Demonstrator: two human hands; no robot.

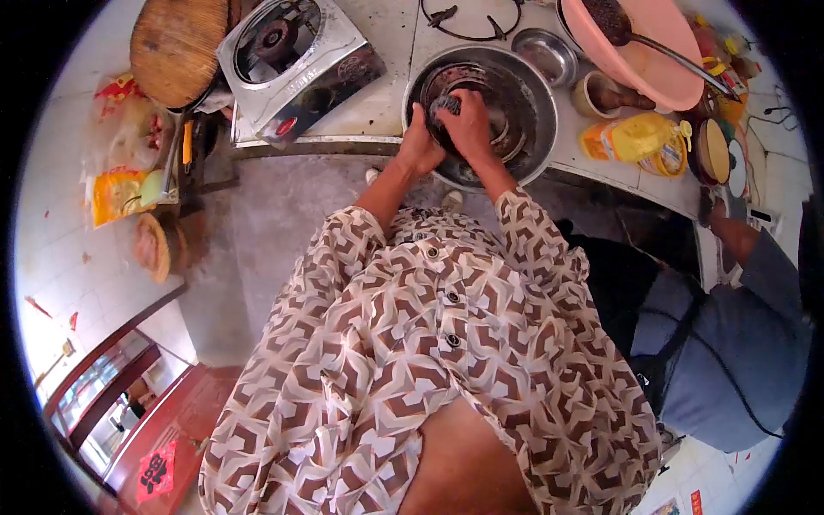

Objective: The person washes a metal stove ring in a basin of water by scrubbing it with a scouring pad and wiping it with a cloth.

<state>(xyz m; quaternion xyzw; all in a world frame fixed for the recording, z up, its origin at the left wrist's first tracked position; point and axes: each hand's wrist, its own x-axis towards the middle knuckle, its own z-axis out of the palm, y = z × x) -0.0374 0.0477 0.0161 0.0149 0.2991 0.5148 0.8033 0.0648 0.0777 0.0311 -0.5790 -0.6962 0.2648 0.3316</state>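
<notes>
A wide metal basin (542, 142) stands at the counter's front edge, with dark, dirty-looking ring-shaped parts (512, 103) inside it. Over its left side, my right hand (468, 127) is closed round a dark grey scrubber (446, 105). My left hand (421, 146) is beside it at the basin's left rim, fingers pointing up and pressed close to the scrubber; whether it grips one of the dark parts is hidden.
A gas stove (300, 60) and a round wooden board (176, 47) lie left. Right of the basin are a small metal bowl (546, 57), a pink basin (661, 60) and a yellow bottle (631, 137). Another person (730, 343) is at the right.
</notes>
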